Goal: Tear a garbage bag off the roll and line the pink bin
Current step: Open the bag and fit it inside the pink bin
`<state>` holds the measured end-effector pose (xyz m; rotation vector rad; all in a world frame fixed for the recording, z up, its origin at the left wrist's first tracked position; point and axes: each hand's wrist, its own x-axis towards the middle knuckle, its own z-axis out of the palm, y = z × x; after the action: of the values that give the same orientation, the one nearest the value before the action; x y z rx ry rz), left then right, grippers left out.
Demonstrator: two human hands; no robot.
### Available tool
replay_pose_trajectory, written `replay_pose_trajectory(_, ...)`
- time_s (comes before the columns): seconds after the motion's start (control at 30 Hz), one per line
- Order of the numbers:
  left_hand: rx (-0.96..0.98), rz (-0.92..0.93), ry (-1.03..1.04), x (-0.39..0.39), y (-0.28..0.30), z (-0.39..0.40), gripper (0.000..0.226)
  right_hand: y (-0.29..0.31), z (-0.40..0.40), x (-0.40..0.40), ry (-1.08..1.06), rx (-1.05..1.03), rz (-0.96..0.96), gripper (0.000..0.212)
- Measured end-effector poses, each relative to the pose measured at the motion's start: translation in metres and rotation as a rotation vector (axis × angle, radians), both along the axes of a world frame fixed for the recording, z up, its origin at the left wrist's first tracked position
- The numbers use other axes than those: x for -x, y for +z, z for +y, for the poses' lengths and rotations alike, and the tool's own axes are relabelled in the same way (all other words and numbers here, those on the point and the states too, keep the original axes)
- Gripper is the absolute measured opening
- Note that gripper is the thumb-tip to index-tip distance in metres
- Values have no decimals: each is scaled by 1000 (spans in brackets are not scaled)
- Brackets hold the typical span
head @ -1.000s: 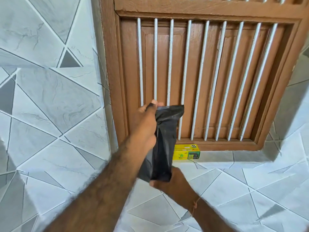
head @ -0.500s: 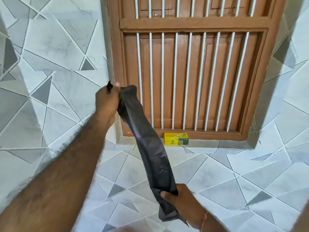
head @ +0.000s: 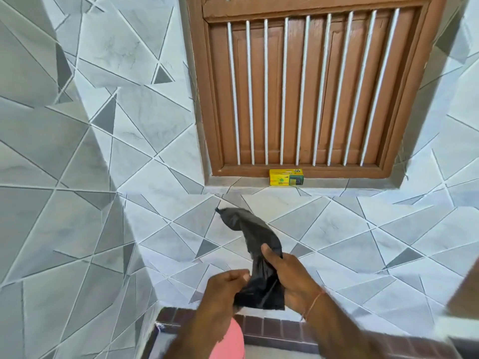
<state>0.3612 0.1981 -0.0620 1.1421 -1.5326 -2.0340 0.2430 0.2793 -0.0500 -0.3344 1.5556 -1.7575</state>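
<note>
Left hand (head: 223, 288) is pinching the lower left edge of the black garbage bag (head: 255, 257); right hand (head: 287, 275) is gripping its right side, thumb pressing across the front. The bag is sitting between both hands, its free end curling up and leftward above them. Pink bin (head: 230, 340) is showing below the left forearm. Versus 0.5 s ago: left hand has dropped from high on the bag's top end to beside the right.

garbage bag (head: 255, 244): thin black plastic film, crinkled, slight sheen. wall tiles (head: 145, 120): glossy, marble-look, pale grout. window frame (head: 207, 99): brown wood, matt. bars (head: 285, 92): smooth, white. yellow box (head: 286, 177): printed card.
</note>
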Motion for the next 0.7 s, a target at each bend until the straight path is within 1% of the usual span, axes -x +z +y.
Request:
replay_pose_trajectory(0.07,57,33,86,-13,5,-9,12,-3,5,-19,72,11,-72,46)
replay_pose_trajectory(0.13,119,78,137,-27,11,-17,13,-10,9,-42,151,3,-133,28)
replay_pose_trajectory(0.17,152,74,178,-34,12,-20,14,-15,10,-53,156,-17,-137,21)
replay_pose_trajectory(0.23,179,68,257,-53,13,-25,19,-23,6,-79,67,-63,-150,17)
replay_pose_trajectory(0.27,163,63,280,-66,11,-29,22,-25,3,-92,6,-79,-152,16)
replay_pose_trajectory(0.37,99,12,272,-98,-2,-39,27,-29,-3,-123,-97,-76,-129,13)
replay_pose_trajectory(0.4,135,-15,264,-109,-6,-41,26,-29,-4,-130,-131,-73,-114,14)
replay_pose_trajectory(0.43,223,-52,257,-121,-9,-39,24,-29,-4,-140,-167,-70,-95,15)
replay_pose_trajectory(0.47,357,-72,265,-131,-9,-35,20,-28,-4,-146,-195,-70,-85,16)
replay_pose_trajectory(0.5,508,-49,275,-140,-9,-29,17,-28,-3,-152,-218,-73,-66,17)
replay_pose_trajectory(0.53,642,7,223,-150,-6,-22,15,-25,-2,-160,-235,-85,-35,20)
replay_pose_trajectory(0.57,729,78,115,-156,1,-15,17,-23,-2,-164,-243,-94,-1,22)
replay_pose_trajectory(0.6,764,114,-17,-161,6,-10,21,-19,-1,-171,-243,-97,34,24)
replay_pose_trajectory(0.63,772,119,-136,-163,10,-6,25,-15,-1,-175,-234,-97,54,27)
replay_pose_trajectory(0.67,800,94,-208,-163,11,-5,26,-12,-1,-179,-228,-90,60,29)
replay_pose_trajectory(0.7,843,65,-233,-164,11,-6,23,-7,0,-184,-222,-89,69,31)
